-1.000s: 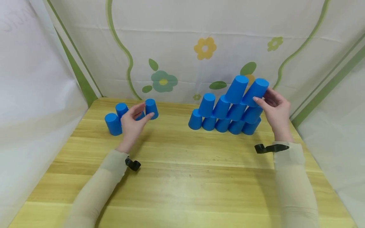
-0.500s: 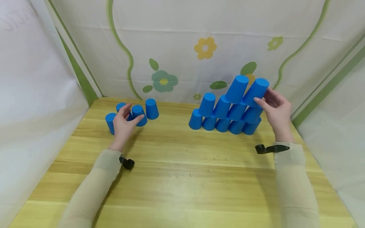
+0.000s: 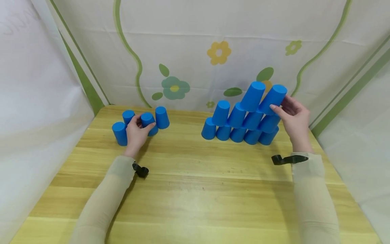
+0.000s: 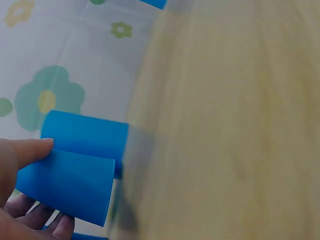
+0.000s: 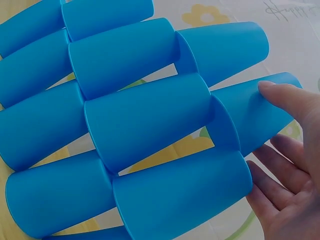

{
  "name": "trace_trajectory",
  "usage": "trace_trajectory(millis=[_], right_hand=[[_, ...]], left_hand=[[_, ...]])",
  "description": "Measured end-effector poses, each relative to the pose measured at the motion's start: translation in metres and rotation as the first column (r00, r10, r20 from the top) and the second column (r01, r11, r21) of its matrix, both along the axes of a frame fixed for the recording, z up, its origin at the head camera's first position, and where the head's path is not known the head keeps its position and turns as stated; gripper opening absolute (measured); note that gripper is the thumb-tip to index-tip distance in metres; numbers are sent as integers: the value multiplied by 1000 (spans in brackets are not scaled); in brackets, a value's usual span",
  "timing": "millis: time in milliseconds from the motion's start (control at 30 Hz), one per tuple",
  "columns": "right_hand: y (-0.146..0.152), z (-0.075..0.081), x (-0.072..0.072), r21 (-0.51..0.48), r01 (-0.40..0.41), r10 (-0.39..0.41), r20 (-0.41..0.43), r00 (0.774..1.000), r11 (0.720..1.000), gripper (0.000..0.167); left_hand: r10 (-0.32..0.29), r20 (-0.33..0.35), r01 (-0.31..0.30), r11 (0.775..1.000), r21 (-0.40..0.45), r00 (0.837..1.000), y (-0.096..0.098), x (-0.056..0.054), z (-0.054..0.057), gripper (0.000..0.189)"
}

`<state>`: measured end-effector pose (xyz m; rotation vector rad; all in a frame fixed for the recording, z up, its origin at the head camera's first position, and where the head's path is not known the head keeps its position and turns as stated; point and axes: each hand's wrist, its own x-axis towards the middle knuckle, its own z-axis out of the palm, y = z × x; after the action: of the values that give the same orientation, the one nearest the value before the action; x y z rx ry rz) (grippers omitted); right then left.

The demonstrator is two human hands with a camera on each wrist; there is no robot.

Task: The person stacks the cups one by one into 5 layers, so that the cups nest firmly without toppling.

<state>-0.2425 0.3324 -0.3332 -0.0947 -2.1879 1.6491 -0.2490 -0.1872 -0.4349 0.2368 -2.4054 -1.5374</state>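
My left hand [image 3: 137, 134] grips an upside-down blue cup [image 3: 148, 123] in the left group, thumb on its near side and fingers round the other. In the left wrist view this cup [image 4: 70, 182] overlaps another blue cup [image 4: 90, 135] behind it. At the top right of the stacked cups, my right hand [image 3: 295, 117] holds an upside-down blue cup [image 3: 275, 98] between thumb and fingers. The right wrist view shows that cup [image 5: 257, 110] with its rim on the row below. Another top-row cup [image 3: 254, 96] stands to its left.
Lower rows of blue cups [image 3: 223, 132] carry the top ones. Beside the left hand stand more cups: one at the front left [image 3: 120, 134], one behind [image 3: 128, 117] and one to the right [image 3: 162, 117]. A flowered curtain [image 3: 195, 67] hangs behind the wooden table [image 3: 198, 203].
My left hand has moved left from the rightmost cup of the left group and now grips the cup beside it. My right hand has kept its place on the stack.
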Motion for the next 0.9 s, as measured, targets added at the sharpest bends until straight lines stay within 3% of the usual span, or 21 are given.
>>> trace_trajectory(millis=[233, 400, 533, 700, 800, 900], right_hand=[[0, -1, -1, 14, 8, -8, 8, 1000, 1000, 62], [-1, -2, -1, -1, 4, -4, 7, 1000, 1000, 62], [-2, -2, -1, -6, 1, -1, 2, 1000, 1000, 61], [-2, -2, 1, -26, -3, 3, 0, 1000, 1000, 61], [-2, -2, 1, -46, -11, 11, -3, 1000, 999, 61], [-3, -1, 1, -39, -11, 11, -4, 1000, 999, 60]], left_hand=[[-33, -75, 35, 999, 34, 997, 16, 1, 21, 67], [-85, -166, 94, 994, 48, 983, 37, 7, 41, 65], [-158, -240, 182, 980, 83, 958, 56, 11, 56, 61], [-245, -334, 296, 949, 109, 910, 83, 12, 72, 56], [-280, -380, 343, 933, 108, 882, 100, 9, 79, 54], [-308, -392, 374, 922, 101, 867, 118, 7, 85, 56]])
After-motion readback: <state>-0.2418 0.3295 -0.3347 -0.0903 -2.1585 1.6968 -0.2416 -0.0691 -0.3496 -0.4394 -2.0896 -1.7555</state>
